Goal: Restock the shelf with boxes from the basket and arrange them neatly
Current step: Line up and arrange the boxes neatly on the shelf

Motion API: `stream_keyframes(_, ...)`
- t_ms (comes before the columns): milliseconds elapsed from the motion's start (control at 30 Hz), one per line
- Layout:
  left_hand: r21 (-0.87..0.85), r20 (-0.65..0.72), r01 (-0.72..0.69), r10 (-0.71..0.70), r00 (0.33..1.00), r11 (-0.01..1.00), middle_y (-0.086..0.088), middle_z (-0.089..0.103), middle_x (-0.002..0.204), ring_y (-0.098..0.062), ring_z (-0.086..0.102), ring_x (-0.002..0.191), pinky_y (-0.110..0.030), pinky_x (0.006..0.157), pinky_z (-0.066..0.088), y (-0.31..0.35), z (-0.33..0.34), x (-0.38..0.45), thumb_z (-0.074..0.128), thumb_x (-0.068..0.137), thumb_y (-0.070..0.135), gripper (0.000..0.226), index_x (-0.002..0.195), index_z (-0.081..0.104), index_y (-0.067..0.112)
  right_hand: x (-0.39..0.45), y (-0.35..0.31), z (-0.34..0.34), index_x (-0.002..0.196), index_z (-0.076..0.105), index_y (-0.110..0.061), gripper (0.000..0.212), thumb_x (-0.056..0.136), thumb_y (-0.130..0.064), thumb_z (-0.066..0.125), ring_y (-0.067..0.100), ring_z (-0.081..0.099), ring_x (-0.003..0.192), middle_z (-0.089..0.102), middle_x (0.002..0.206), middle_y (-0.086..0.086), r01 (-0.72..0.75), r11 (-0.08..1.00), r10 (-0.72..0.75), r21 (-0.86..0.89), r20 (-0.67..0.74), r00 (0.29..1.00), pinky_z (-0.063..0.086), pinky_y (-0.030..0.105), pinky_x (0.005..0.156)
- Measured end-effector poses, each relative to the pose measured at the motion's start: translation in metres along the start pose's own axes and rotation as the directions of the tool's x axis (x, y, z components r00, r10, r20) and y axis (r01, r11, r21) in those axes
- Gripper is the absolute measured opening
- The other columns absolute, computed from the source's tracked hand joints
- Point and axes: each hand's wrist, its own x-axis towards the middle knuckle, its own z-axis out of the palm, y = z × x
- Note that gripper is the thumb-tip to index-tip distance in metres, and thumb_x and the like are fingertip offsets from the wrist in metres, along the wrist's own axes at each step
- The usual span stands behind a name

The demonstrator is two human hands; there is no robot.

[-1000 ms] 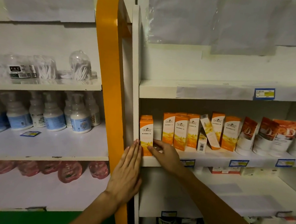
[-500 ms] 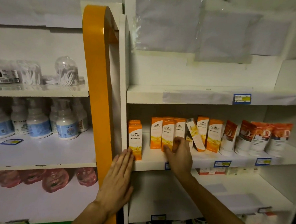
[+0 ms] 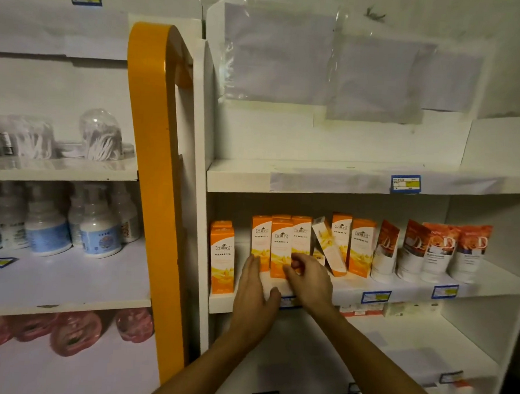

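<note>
We note the left hand [image 3: 255, 296] has left the shelf's side panel and now stands flat, fingers together, against the left of a cluster of three orange boxes [image 3: 280, 246] on the shelf [image 3: 398, 290]. Right hand [image 3: 308, 279], fingers curled loosely, touches the cluster's front. A lone orange box [image 3: 222, 256] stands apart at left; a tilted box [image 3: 328, 245] leans further right.

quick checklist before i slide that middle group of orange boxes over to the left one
1. Left hand flat beside the middle orange boxes: ok.
2. Right hand on their fronts: ok; grip cannot tell.
3. Gap to the leftmost orange box free: ok.
4. Tilted box upright: not ok, leaning.
5. Shelf edge room in front: ok.
</note>
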Motion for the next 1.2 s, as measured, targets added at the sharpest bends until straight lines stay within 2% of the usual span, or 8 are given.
stream_keyframes(133, -0.044, -0.099, 0.139, -0.143, 0.985, 0.989, -0.009, 0.036, 0.152, -0.026, 0.039, 0.141, -0.051, 0.11, 0.042, -0.008, 0.009, 0.029, 0.057, 0.097, 0.023, 0.07, 0.154, 0.018, 0.013, 0.0, 0.006, -0.002, 0.132, 0.06, -0.023, 0.043, 0.094, -0.042, 0.062, 0.013, 0.063, 0.11, 0.068, 0.123, -0.005, 0.043, 0.999, -0.043, -0.032, 0.011, 0.999, 0.054, 0.031, 0.09)
stream_keyframes(233, -0.143, -0.092, 0.22, -0.234, 0.968, 0.965, -0.006, 0.047, 0.142, -0.025, 0.05, 0.131, -0.051, 0.104, 0.048, -0.009, 0.01, 0.046, 0.057, 0.098, 0.024, 0.066, 0.151, 0.02, 0.013, 0.002, 0.009, -0.001, 0.134, 0.058, -0.024, 0.046, 0.093, -0.043, 0.063, 0.013, 0.065, 0.11, 0.069, 0.123, -0.005, 0.038, 0.999, -0.038, 0.0, 0.031, 0.999, 0.056, 0.033, 0.09)
stream_keyframes(333, -0.119, -0.032, 0.238, -0.244, 0.969, 0.964, -0.003, 0.051, 0.139, -0.024, 0.054, 0.127, -0.05, 0.1, 0.051, -0.014, 0.01, 0.06, 0.055, 0.098, 0.031, 0.06, 0.148, 0.024, 0.017, 0.004, 0.011, 0.002, 0.134, 0.059, -0.024, 0.045, 0.093, -0.043, 0.063, 0.013, 0.066, 0.108, 0.07, 0.122, -0.005, 0.029, 0.999, -0.03, 0.036, 0.033, 0.999, 0.056, 0.034, 0.089)
stream_keyframes(467, -0.015, -0.021, 0.217, -0.218, 0.976, 0.976, -0.002, 0.057, 0.13, -0.022, 0.062, 0.115, -0.043, 0.092, 0.056, -0.02, 0.013, 0.064, 0.05, 0.101, 0.034, 0.036, 0.133, 0.04, 0.021, 0.005, 0.015, 0.006, 0.135, 0.057, -0.026, 0.047, 0.093, -0.046, 0.061, 0.012, 0.065, 0.108, 0.069, 0.122, -0.006, 0.038, 0.999, -0.039, 0.023, 0.041, 0.998, 0.055, 0.032, 0.088)
stream_keyframes(733, 0.121, -0.116, 0.241, -0.227, 0.967, 0.963, -0.006, 0.054, 0.129, -0.024, 0.057, 0.118, -0.035, 0.093, 0.047, -0.018, 0.016, 0.065, 0.047, 0.102, 0.038, 0.039, 0.135, 0.048, 0.018, 0.003, 0.017, 0.006, 0.133, 0.059, -0.028, 0.044, 0.093, -0.046, 0.061, 0.012, 0.062, 0.11, 0.065, 0.128, -0.006, 0.036, 0.997, -0.042, 0.075, 0.075, 0.996, 0.055, 0.034, 0.09)
stream_keyframes(900, 0.095, -0.099, 0.255, -0.246, 0.964, 0.962, -0.004, 0.06, 0.125, -0.024, 0.062, 0.113, -0.04, 0.092, 0.054, -0.021, 0.018, 0.068, 0.05, 0.1, 0.039, 0.033, 0.127, 0.05, 0.02, 0.003, 0.018, 0.001, 0.135, 0.058, -0.027, 0.041, 0.096, -0.04, 0.058, 0.015, 0.061, 0.115, 0.064, 0.131, -0.005, 0.044, 0.993, -0.056, 0.112, 0.104, 0.993, 0.053, 0.038, 0.095)
stream_keyframes(1033, 0.109, -0.094, 0.262, -0.253, 0.963, 0.959, -0.002, 0.061, 0.125, -0.023, 0.063, 0.111, -0.038, 0.086, 0.056, -0.018, 0.02, 0.067, 0.05, 0.1, 0.042, 0.034, 0.127, 0.047, 0.022, 0.006, 0.02, 0.001, 0.136, 0.058, -0.025, 0.04, 0.098, -0.037, 0.056, 0.014, 0.064, 0.107, 0.066, 0.128, -0.003, 0.021, 0.989, -0.039, 0.146, 0.121, 0.992, 0.057, 0.039, 0.091)
stream_keyframes(1200, 0.141, -0.116, 0.238, -0.223, 0.968, 0.961, -0.003, 0.063, 0.124, -0.022, 0.066, 0.108, -0.04, 0.085, 0.059, -0.021, 0.021, 0.063, 0.044, 0.102, 0.041, 0.031, 0.126, 0.047, 0.022, 0.009, 0.024, -0.001, 0.135, 0.058, -0.023, 0.039, 0.098, -0.034, 0.058, 0.007, 0.069, 0.082, 0.068, 0.123, -0.003, -0.031, 0.973, -0.007, 0.229, 0.165, 0.986, 0.06, 0.025, 0.076)
